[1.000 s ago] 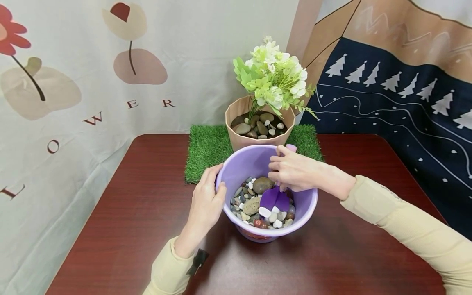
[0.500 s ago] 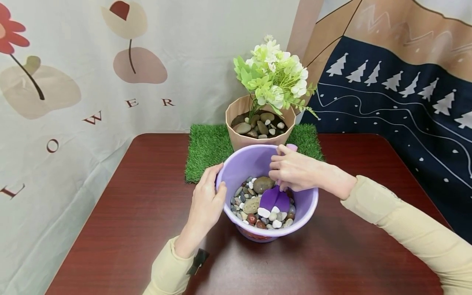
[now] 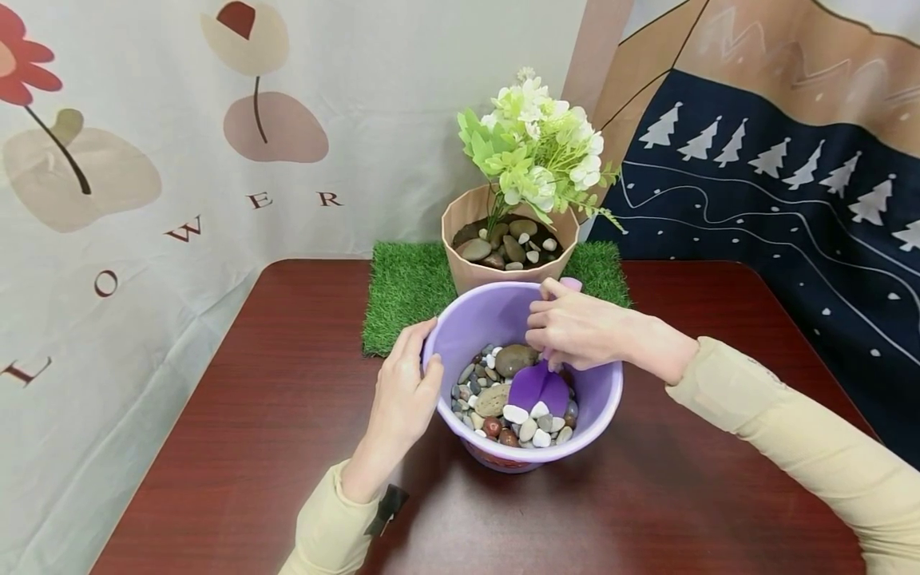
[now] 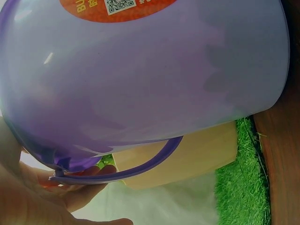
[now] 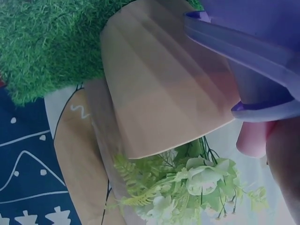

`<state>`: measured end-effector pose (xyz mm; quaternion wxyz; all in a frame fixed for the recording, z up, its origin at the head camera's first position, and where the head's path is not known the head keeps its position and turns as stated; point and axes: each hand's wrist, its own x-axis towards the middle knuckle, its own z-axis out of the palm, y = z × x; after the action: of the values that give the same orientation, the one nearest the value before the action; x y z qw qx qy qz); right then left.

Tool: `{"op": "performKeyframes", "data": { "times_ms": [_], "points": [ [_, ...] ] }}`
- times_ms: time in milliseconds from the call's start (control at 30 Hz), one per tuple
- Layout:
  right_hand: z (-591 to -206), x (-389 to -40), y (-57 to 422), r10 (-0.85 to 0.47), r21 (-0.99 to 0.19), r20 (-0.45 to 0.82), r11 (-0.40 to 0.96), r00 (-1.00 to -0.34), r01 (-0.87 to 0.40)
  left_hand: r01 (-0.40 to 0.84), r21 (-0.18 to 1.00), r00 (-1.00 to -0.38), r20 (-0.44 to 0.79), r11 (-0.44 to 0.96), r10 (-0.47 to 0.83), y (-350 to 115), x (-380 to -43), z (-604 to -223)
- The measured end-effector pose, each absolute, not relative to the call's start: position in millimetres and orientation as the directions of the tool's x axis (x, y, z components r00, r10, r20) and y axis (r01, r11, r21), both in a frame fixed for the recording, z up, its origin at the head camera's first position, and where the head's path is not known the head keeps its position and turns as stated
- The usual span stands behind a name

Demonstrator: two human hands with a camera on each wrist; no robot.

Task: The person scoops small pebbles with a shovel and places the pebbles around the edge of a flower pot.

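A purple bucket (image 3: 453,323) with pebbles (image 3: 470,387) inside stands on the table. At its left side my left hand (image 3: 402,391) holds the rim, fingertips at the edge and thumb lower down. The left wrist view shows the bucket's wall (image 4: 140,79) and carrying handle (image 4: 154,159) beside my fingers. My right hand (image 3: 582,323) grips a purple shovel (image 3: 535,387) by its handle, whose pink end (image 5: 253,139) sticks out past my fist. The shovel's blade points down among the pebbles, its tip hidden behind white stones (image 3: 515,414).
Close behind the bucket, a beige pot (image 3: 496,275) with stones and a white-flowered plant (image 3: 539,152) stands on an artificial grass mat (image 3: 402,299). The dark red table (image 3: 287,415) spreads out around them. Printed cloths (image 3: 381,136) hang behind.
The reddish-brown pebbles near the bucket's front have shifted slightly left and apart, and small stones by the blade have moved a little. Both hands, bucket and shovel stay almost in place.
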<state>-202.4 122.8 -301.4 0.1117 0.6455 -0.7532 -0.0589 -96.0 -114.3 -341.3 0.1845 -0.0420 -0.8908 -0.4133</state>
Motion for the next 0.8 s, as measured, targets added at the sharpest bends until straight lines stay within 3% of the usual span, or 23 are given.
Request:
{"op": "performKeyframes", "data": {
  "times_ms": [300, 800],
  "points": [
    [-289, -204, 127, -0.977, 0.12, 0.05, 0.213, -0.209, -0.97, 0.236, 0.717, -0.926, 0.371, 0.655, -0.073, -115, -97, -343],
    [-294, -199, 121, -0.984, 0.132, 0.006, 0.18, -0.181, -0.975, 0.248, 0.72, -0.922, 0.38, 0.649, -0.069, -114, -97, -343]
  ]
}}
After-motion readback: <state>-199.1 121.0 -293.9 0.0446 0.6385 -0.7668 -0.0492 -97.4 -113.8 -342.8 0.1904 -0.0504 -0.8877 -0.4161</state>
